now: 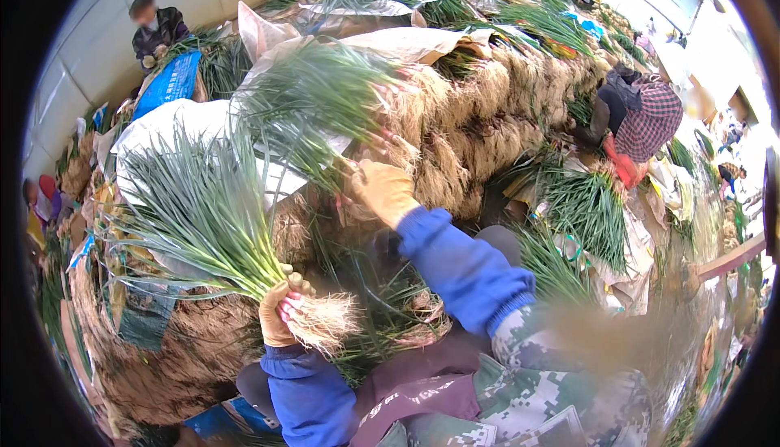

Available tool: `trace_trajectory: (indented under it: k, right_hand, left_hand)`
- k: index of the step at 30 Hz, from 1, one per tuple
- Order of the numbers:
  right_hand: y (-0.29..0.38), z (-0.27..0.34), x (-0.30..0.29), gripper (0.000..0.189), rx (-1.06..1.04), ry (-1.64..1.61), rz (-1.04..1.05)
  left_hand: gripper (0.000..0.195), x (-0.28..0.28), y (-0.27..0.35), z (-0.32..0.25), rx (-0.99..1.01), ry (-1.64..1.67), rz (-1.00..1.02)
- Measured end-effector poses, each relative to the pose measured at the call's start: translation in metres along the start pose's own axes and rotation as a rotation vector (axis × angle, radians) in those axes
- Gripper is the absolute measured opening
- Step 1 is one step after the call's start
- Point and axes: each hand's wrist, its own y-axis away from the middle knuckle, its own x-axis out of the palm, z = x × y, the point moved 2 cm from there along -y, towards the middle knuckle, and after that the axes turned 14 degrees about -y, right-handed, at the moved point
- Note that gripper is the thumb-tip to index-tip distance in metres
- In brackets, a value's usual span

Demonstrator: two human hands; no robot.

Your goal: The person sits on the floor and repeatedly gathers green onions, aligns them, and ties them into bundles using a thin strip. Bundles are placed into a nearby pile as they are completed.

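My left hand [279,316], in a tan glove, is closed around a thick bunch of green onions [225,246]. Its long leaves fan out to the upper left, and the pink bulbs and pale roots [326,322] stick out to the right of my fist. Farther forward, my right hand [385,191], gloved alike, is closed on the root end of some green onion stems [332,173]. These stems lie at the near edge of a larger heap of green onions [317,99], blurred in part. My fingertips there are partly hidden.
A white sheet [183,124] lies under the heap. Stacked onions with roots outward form a wall [445,154] ahead and another stack [164,361] at left. Loose leaves lie between my knees. A co-worker [646,112] bends at right; another person [155,32] sits at far left.
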Motion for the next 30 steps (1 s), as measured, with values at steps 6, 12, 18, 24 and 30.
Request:
trace_trajectory:
  k: [6,12,18,24,30]
  right_hand:
    - [0.03,-0.008,-0.01,0.028,0.002,0.061,-0.003]
    - [0.033,-0.017,-0.006,0.051,-0.005,-0.253,-0.014]
    - [0.026,-0.06,0.02,0.033,-0.019,-0.021,0.12]
    - [0.105,0.064,-0.013,0.016,-0.39,0.119,0.418]
    - [0.092,-0.012,0.034,0.026,0.539,-0.893,0.838]
  left_hand:
    - [0.036,0.024,-0.009,0.008,0.023,0.079,0.076]
    - [0.037,0.034,-0.006,0.018,0.011,0.057,-0.048]
    - [0.031,0.008,-0.003,-0.005,-0.049,-0.166,-0.072]
    - [0.032,0.047,-0.001,0.001,-0.028,-0.076,-0.094]
    - [0.027,0.043,0.004,0.013,-0.052,0.086,0.02]
